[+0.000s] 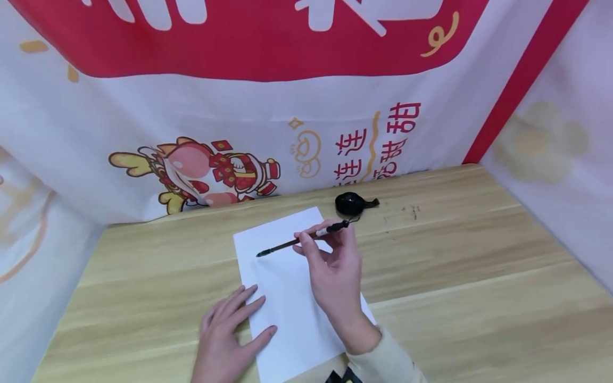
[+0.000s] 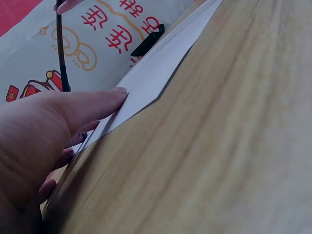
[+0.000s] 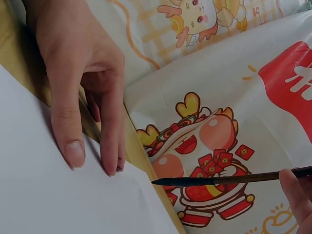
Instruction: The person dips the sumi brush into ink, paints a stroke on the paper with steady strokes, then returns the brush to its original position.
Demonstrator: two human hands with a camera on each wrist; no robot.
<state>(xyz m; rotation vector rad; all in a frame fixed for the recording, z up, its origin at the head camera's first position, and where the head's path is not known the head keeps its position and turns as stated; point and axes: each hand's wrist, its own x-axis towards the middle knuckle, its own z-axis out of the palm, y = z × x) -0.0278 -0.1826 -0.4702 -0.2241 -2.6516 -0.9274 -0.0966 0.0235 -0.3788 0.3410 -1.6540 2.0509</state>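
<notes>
In the head view a white sheet of paper [image 1: 287, 303] lies at a slant on the wooden table. My right hand [image 1: 335, 266] pinches a writing brush [image 1: 287, 244] between thumb and fingers, its dark tip pointing left over the upper part of the sheet. Whether the tip touches the paper is hard to tell from above; in the right wrist view the brush [image 3: 229, 179] looks raised above it. With fingers spread, my left hand [image 1: 227, 335] rests at the paper's left edge, thumb and fingertips on the sheet. The paper bears no visible marks.
Beyond the paper's top right corner sits a small black ink container [image 1: 350, 204] with a spout. Dark specks [image 1: 412, 211] mark the table [image 1: 455, 255] to its right. A printed cloth [image 1: 306, 101] hangs along the back edge, and more cloth borders both sides.
</notes>
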